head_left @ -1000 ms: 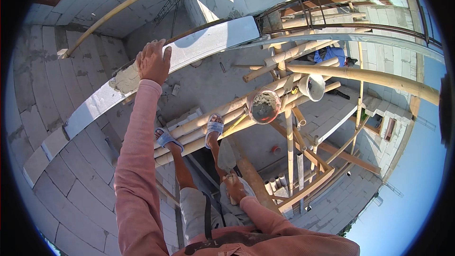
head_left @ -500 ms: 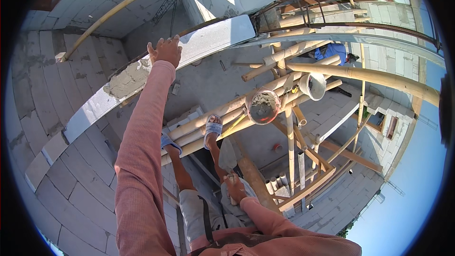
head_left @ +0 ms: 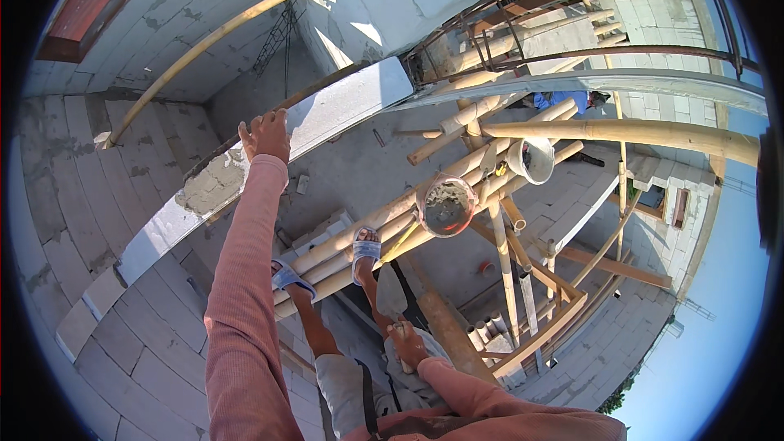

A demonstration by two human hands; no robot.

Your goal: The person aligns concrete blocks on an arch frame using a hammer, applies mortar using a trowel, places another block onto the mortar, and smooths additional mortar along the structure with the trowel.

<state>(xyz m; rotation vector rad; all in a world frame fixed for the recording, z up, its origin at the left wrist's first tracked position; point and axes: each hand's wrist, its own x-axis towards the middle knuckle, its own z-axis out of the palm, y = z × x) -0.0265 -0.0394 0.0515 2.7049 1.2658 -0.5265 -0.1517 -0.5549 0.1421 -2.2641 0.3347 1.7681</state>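
My left hand (head_left: pixel 265 135) is stretched out in a pink sleeve and rests on the top of a grey block wall (head_left: pixel 343 102), fingers apart, holding nothing. A patch of wet mortar (head_left: pixel 208 184) lies on the wall top just behind it. My right hand (head_left: pixel 406 345) is low by my thigh, closed around the handle of a trowel (head_left: pixel 390 294) whose grey blade points toward my feet. I stand in sandals on bamboo scaffold poles (head_left: pixel 384 224).
A bucket of mortar (head_left: pixel 447 206) and a white bucket (head_left: pixel 532 159) sit on the bamboo poles to my right. Wooden braces (head_left: pixel 539 310) and a long drop lie below. Another person in blue (head_left: pixel 563 100) is far off beyond the scaffold.
My left hand has slid farther along the wall top, past the mortar patch. My right hand has stayed by my thigh with the trowel.
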